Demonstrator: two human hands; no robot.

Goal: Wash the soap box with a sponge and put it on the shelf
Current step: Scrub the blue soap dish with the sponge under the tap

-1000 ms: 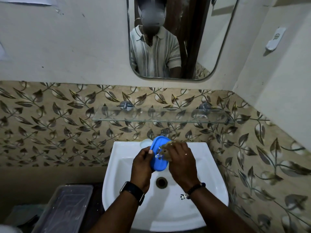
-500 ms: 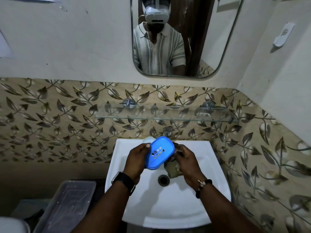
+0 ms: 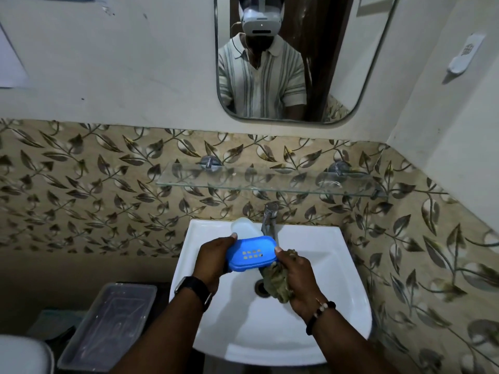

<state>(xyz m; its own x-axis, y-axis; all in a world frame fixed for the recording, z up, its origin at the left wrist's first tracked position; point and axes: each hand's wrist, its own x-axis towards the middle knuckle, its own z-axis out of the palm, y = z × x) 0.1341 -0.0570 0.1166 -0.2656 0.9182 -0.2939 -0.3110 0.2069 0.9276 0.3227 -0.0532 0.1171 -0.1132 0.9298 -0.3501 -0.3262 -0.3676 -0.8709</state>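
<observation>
White sink [image 3: 318, 333] fills the near centre, tap [image 3: 270, 217] at its far edge, glass shelf [image 3: 270, 182] on the tiled wall above, bare as far as visible. Clear plastic tub [image 3: 108, 325] near left, off the sink.

Soap box [image 3: 251, 253], blue, held over the basin just above the drain [image 3: 260, 287], right under the tap spout. Long axis runs left-right, slightly tipped; the slotted face with drain holes points up toward the camera. Whitish lid-like piece [image 3: 243, 226] sits on the far sink rim behind it, can't tell what it is.

Left hand [image 3: 213, 260] curled round the box's left end, thumb on the far edge. Right hand [image 3: 294, 276] fisted around the sponge [image 3: 278, 284], a ragged olive wad hanging toward the drain, thumb tip touching the box's right end.

Risks, judged: wet plastic held only at the ends could slip and drop into the basin. Lifting to the shelf, it could knock the tap. Box set down wet may slide on the glass.
</observation>
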